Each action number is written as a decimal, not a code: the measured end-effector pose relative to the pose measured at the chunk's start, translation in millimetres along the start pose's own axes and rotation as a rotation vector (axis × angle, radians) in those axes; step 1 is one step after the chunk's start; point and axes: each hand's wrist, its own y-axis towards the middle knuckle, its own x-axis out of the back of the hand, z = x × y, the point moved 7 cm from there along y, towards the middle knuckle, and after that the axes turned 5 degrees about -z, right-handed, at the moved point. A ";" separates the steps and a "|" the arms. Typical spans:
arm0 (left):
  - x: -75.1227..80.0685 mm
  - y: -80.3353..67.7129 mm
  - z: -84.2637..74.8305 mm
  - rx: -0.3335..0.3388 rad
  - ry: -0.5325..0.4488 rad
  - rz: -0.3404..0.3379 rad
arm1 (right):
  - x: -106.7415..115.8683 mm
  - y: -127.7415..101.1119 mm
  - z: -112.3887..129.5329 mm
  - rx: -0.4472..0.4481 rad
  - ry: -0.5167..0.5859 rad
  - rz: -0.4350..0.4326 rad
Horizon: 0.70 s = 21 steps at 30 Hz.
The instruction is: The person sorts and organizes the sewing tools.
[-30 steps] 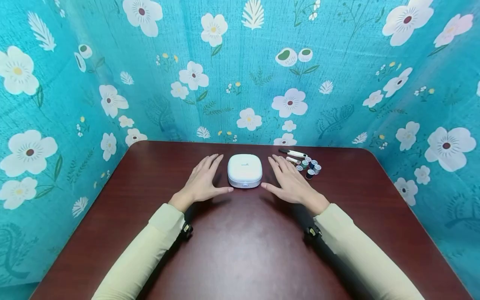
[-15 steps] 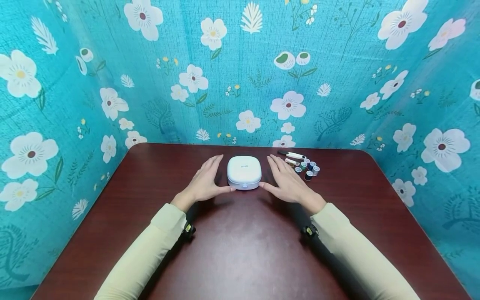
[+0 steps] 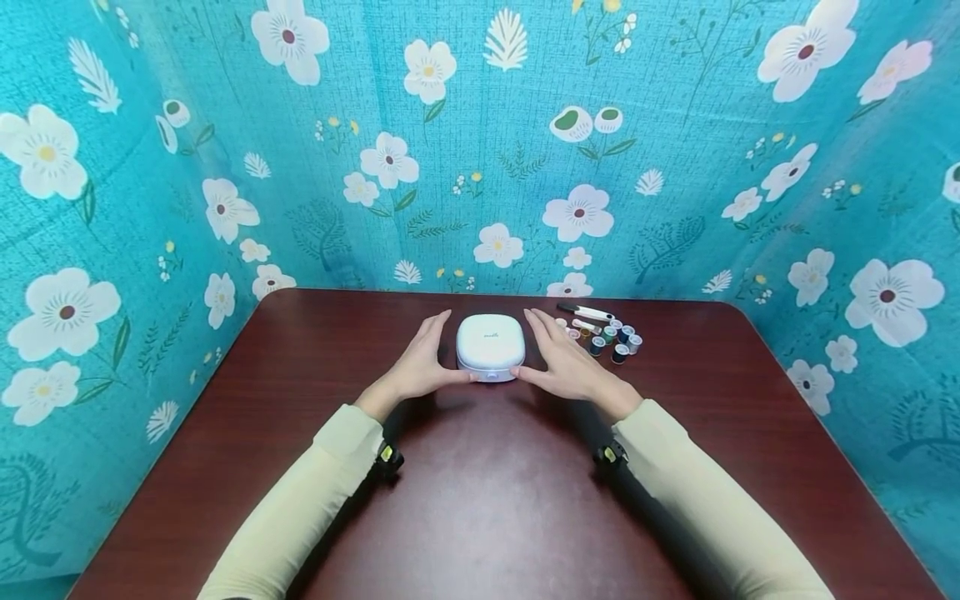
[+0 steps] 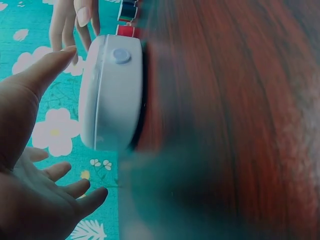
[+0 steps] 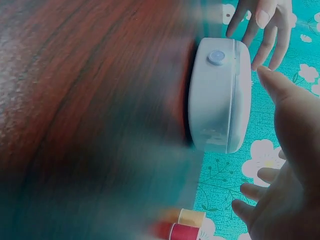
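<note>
The white box (image 3: 491, 350) sits flat on the dark surface (image 3: 487, 500), near the middle of the head view, with flowered cloth (image 3: 450, 200) filling the upper half behind it. Its shell looks smooth and hard, so I'd expect it to be stiff, fairly light and a bit slippery under dry fingers, likelier to scuff than to break. The best hold, to my eye, is low on both side walls, beneath the lid (image 3: 491, 325), clear of the round button (image 4: 121, 55) (a catch, perhaps, though I can't swear to it). That button faces the bottom of the head view, and the lettering (image 3: 491, 336) runs left to right there. With such rounded corners and a nearly square top, I can't pick out a long axis; it is plainly wider than it is tall. The left hand (image 3: 417, 367) and right hand (image 3: 570, 365) flank it, each grip spread apart, thumbs by the front corners; whether they touch the box I can't tell. Some spools (image 3: 620, 353) cluster to the upper right of the right hand
</note>
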 end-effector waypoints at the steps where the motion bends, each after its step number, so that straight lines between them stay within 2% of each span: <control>1: -0.8 0.9 0.3 0.003 -0.003 0.000 | -0.3 1.4 0.5 0.005 0.013 0.000; 6: -5.2 3.7 1.6 0.035 -0.023 -0.010 | -2.5 7.8 1.0 0.033 0.057 -0.002; 13: -16.5 7.1 3.9 0.115 -0.039 0.004 | -5.7 17.3 -1.8 0.050 0.096 0.005; 21: -25.8 6.7 2.1 0.153 -0.112 0.005 | -7.0 26.3 3.2 0.078 0.111 0.026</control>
